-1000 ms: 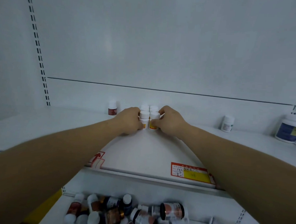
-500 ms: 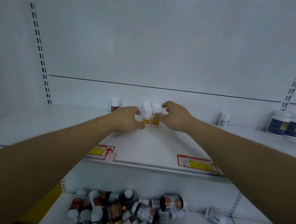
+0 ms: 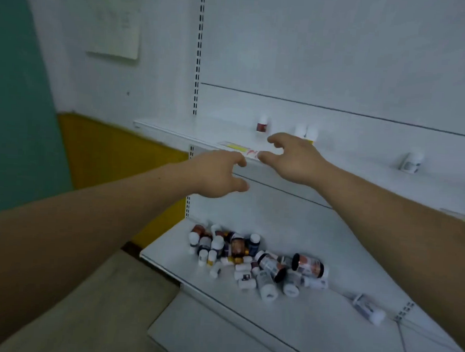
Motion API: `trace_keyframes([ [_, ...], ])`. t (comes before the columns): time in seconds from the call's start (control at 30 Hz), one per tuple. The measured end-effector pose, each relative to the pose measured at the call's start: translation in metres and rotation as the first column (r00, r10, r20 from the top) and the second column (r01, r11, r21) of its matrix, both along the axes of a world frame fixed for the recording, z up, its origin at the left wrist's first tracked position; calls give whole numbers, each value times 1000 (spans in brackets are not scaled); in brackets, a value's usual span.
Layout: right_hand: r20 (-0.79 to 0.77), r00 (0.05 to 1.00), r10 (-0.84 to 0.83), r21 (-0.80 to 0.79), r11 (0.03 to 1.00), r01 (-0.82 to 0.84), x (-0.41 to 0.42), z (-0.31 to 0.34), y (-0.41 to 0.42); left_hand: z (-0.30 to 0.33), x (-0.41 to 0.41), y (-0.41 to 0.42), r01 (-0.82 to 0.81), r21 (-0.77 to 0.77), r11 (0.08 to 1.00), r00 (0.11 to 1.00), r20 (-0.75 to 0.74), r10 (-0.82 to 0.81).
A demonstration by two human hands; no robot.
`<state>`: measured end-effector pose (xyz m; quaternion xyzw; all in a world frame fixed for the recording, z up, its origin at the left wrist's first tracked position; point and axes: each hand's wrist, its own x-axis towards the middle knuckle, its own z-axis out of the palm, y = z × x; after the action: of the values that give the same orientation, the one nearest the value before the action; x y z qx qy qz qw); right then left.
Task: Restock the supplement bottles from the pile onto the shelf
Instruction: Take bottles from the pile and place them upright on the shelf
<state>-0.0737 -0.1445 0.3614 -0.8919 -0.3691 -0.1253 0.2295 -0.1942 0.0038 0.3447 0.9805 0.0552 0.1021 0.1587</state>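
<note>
The right hand partly hides the blurred white bottles.

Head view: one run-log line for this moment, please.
left hand open, empty | right hand open, empty | small white yellow-labelled bottles on upper white shelf | mixed bottle pile below

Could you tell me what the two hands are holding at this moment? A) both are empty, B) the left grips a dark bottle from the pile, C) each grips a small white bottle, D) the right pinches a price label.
A: the left hand and the right hand hang in the air in front of the upper shelf with loosely curled fingers around nothing, while the pile lies untouched on the lower shelf.
</note>
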Motion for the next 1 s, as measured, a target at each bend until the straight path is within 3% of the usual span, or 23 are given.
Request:
trace_keyframes([
  [0.2,-178,979,100,-69,991,-113,-59,-71,-22,-97,-69,-31,11,48,999,983,-186,-2],
  [0.37,-318,947,-33,-185,982,-28,-55,-145,-36,-182,-74,-34,-6,-59,998,953,-302,-12],
  [0.57,-432,878,-206,-251,963,102,-27,-224,-47,-273,-44,-14,33,-44,998,874,-483,-51],
  [0.7,-479,822,-309,-267,943,199,-6,-276,-53,-314,-9,-6,72,-63,995,845,-526,-94],
  [0.87,-545,739,-396,-312,914,259,30,-343,-53,-362,48,-8,-2,-140,990,854,-515,-71],
  [1.0,-534,752,-387,-325,915,240,67,-393,-42,-403,103,-14,-35,-160,986,899,-437,-39],
])
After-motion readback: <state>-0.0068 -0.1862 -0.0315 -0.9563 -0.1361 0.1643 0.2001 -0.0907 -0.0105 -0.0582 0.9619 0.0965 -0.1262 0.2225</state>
